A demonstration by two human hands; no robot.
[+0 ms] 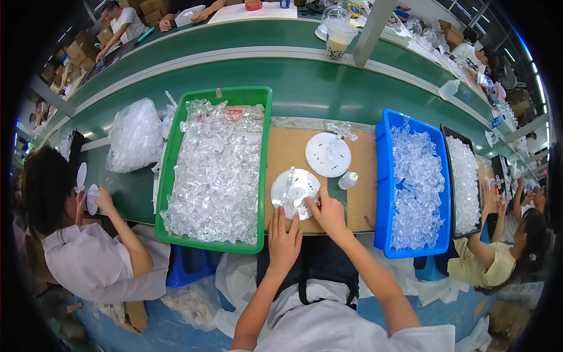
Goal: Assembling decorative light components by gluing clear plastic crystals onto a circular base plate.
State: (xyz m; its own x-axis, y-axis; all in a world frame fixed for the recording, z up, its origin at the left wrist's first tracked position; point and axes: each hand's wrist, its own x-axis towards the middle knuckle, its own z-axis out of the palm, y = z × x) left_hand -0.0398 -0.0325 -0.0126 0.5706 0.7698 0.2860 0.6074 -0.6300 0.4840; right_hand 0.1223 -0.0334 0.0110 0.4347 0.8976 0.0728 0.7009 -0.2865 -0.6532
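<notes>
A round white disc (304, 180) with small holes lies on the brown board in front of me. Clear plastic pieces stand on it, one a long upright part (290, 183). My left hand (285, 242) has its fingers stretched out, tips against the near edge of the disc. At the disc's right side, the thumb and fingers of my right hand (329, 214) close around a small clear plastic piece (302, 206), partly hidden by the fingers. Just beyond lies a second white disc (319, 159) with a clear plastic piece (341, 131) at its far edge. A small white bottle (348, 180) lies to the right.
A green tray (265, 146) of clear plastic pieces stands left, a blue bin (384, 193) of similar pieces right, with a black tray (474, 193) beyond it. A bagged heap (136, 136) lies far left. A drink cup (340, 40) stands on the ledge. Co-workers sit on both sides.
</notes>
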